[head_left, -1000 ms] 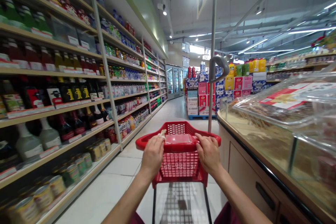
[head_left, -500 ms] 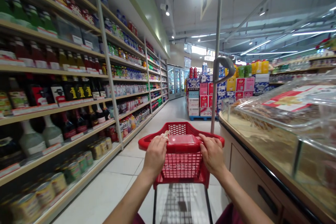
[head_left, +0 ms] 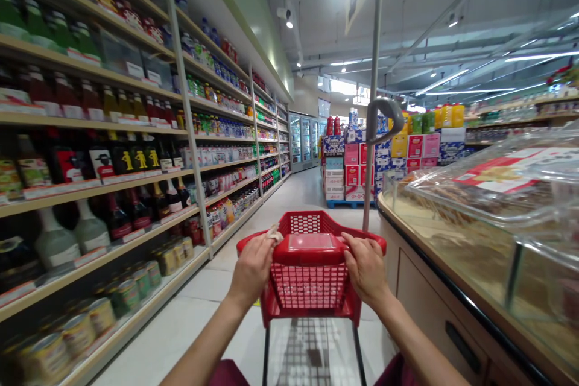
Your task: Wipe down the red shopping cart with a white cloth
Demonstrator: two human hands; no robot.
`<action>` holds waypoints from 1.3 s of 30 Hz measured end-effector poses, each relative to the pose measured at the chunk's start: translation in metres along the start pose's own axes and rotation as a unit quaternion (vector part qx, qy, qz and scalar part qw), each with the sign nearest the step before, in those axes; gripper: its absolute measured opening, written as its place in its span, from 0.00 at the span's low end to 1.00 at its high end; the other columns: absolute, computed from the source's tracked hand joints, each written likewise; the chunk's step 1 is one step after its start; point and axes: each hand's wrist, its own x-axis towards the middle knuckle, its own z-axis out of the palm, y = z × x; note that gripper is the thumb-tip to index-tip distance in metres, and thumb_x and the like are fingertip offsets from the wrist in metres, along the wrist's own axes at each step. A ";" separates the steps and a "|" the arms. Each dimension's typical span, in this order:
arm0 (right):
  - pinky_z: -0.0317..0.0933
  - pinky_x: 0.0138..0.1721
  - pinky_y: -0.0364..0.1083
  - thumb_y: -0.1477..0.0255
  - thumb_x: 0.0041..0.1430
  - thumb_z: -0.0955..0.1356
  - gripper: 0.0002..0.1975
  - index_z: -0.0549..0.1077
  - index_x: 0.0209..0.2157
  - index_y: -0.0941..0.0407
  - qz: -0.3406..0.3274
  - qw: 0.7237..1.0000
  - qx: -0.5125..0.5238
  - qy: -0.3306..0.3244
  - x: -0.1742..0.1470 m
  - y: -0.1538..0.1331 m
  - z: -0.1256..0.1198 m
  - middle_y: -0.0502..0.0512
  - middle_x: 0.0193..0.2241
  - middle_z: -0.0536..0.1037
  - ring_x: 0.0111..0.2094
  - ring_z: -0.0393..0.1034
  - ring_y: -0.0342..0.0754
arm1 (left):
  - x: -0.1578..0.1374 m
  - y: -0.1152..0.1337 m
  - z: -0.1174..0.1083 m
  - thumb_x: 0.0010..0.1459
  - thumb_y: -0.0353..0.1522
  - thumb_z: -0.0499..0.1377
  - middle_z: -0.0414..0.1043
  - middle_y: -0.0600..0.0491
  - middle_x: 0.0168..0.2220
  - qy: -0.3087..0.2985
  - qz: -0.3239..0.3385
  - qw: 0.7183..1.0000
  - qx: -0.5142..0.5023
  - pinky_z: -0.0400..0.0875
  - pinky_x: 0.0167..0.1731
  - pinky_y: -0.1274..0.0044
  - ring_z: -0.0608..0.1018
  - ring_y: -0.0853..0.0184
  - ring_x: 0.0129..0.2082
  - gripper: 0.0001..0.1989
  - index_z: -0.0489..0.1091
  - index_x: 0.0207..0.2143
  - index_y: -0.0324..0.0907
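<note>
Both hands are wrapped around the handle of a red shopping cart [head_left: 311,280], which sits right in front of the person in the middle of a supermarket aisle. The left hand [head_left: 251,270] is closed over the left end of the handle and also has a small crumpled bit of paper [head_left: 273,233] pinched under the fingers, poking up above the knuckles. The right hand [head_left: 367,266] is closed over the right end of the handle, fingers curled over the top. Between the two hands there's a flat red plastic panel on the handle. The cart's red mesh basket looks to have nothing in it, as far as I can see through the holes.

Just to the right of the cart is a counter [head_left: 456,301] with a dark edge, and clear plastic covers [head_left: 502,187] over what looks like bulk food, too blurry to say what. A grey pole [head_left: 371,132] with a curved hook rises from the near corner of that counter.

On the left run long shelves [head_left: 113,175] packed with dark bottles, sauce bottles and, on the lowest level, tins.

Further down the aisle stands a stack of boxes [head_left: 362,163] in red, pink and blue on a blue pallet, with coloured jugs on top. At the far end there are glass-door fridges [head_left: 302,140].
</note>
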 end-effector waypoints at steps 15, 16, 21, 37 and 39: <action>0.49 0.45 0.50 0.71 0.58 0.56 0.16 0.64 0.47 0.57 -0.004 1.000 -0.004 0.000 0.001 -0.004 0.000 0.55 0.38 0.74 0.39 0.64 0.48 | -0.001 -0.010 -0.001 0.57 0.33 0.45 0.70 0.47 0.40 0.025 -0.071 0.997 0.019 0.67 0.45 0.66 0.71 0.63 0.42 0.14 0.67 0.40 0.39; 0.49 0.45 0.50 0.71 0.58 0.56 0.16 0.65 0.46 0.57 0.001 1.000 -0.004 0.005 0.001 -0.005 0.001 0.55 0.38 0.74 0.39 0.64 0.48 | 0.000 -0.011 -0.002 0.58 0.33 0.44 0.71 0.47 0.39 0.036 -0.098 0.994 0.025 0.68 0.43 0.66 0.72 0.63 0.40 0.15 0.68 0.38 0.39; 0.48 0.46 0.50 0.71 0.58 0.56 0.16 0.65 0.46 0.57 0.011 1.000 -0.002 0.013 0.000 -0.006 0.003 0.55 0.38 0.74 0.38 0.65 0.48 | 0.014 0.037 0.012 0.58 0.30 0.45 0.69 0.48 0.44 -0.018 -0.006 0.999 -0.026 0.66 0.47 0.67 0.68 0.64 0.47 0.13 0.66 0.41 0.41; 0.47 0.47 0.51 0.72 0.58 0.56 0.16 0.63 0.47 0.58 0.008 1.000 0.010 -0.005 -0.001 -0.002 -0.002 0.55 0.40 0.73 0.41 0.63 0.48 | 0.018 0.046 0.014 0.58 0.29 0.46 0.68 0.47 0.46 -0.043 0.066 0.997 -0.024 0.66 0.48 0.68 0.68 0.64 0.48 0.13 0.66 0.42 0.40; 0.47 0.48 0.51 0.72 0.58 0.56 0.16 0.63 0.47 0.59 0.007 1.000 0.012 -0.008 -0.001 -0.002 -0.002 0.56 0.40 0.73 0.42 0.62 0.48 | 0.016 0.029 0.009 0.58 0.31 0.46 0.70 0.47 0.42 -0.024 0.031 0.999 -0.002 0.69 0.45 0.68 0.71 0.64 0.44 0.13 0.67 0.41 0.40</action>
